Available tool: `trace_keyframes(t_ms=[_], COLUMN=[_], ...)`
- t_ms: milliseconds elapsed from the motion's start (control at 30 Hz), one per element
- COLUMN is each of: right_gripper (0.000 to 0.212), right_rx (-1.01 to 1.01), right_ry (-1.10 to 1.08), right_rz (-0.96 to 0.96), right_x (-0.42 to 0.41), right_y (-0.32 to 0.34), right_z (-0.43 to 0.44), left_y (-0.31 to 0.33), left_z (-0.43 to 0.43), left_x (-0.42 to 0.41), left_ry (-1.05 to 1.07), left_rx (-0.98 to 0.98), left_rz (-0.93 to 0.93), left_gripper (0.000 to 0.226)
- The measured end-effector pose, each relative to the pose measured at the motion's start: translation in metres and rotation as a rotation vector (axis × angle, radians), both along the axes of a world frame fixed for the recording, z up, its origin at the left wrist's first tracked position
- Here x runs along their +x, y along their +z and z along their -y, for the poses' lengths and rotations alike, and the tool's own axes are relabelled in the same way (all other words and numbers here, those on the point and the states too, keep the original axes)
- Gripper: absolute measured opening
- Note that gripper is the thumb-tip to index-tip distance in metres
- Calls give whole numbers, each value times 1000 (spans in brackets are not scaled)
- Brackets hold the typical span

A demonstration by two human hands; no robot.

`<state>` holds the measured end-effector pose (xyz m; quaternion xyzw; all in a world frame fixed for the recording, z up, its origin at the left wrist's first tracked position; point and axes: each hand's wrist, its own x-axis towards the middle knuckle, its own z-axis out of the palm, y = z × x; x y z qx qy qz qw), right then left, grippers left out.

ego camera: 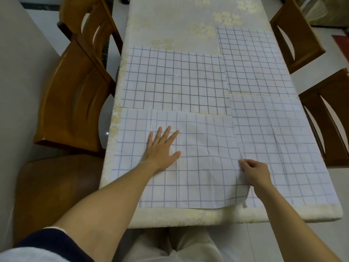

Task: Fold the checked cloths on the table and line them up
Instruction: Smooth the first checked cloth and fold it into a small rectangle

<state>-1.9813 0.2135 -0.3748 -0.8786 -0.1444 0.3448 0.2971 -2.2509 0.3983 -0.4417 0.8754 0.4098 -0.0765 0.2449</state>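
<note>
Cloth [198, 157] — thin, creased, grid-checked — under flat left hand [162, 148].

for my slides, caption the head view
Left hand flat on the nearest checked cloth while right hand pinches its right edge.

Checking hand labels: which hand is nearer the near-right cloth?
Right. The right hand sits at the left edge of the near-right cloth; left hand lies flat on the near-left cloth.

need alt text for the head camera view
A person's left hand presses flat on the near-left checked cloth while the right hand pinches its right edge. Three more checked cloths lie flat on the table, with wooden chairs alongside.
</note>
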Motion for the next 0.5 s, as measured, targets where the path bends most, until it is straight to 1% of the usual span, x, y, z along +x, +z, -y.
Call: trace_keyframes(t_ms=[67,133,200,233,267,300,400,500], right_gripper=[24,27,26,28,32,34,41,45], right_rx=[8,21,-2,-26,-45,-53,-29,25], right_ry=[11,-1,-43,-57,-44,-5,141,242], right_rz=[7,-20,-128,-190,-212,-177,86,263], right_x=[-3,-5,-4,-5,-7,-8,-15,-24], right_y=[3,7,9,9,8,8,10,18], right_z=[-1,-1,-2,0,3,4,9,11], left_y=[2,1,0,-1,-1,0,2,4], left_z=[-4,-4,-4,-4,-4,-5,-6,-6], left_x=[-10,-15,-15,-13,-12,-10,-8,-8], left_ry=[-90,-167,-184,-187,-192,-201,-209,-209], left_rx=[-15,24,36,27,18,12,-5,-14], left_rz=[-10,-73,-122,-140,-157,-174,-202,-218], left_gripper=[97,116,130,134,138,141,145,146])
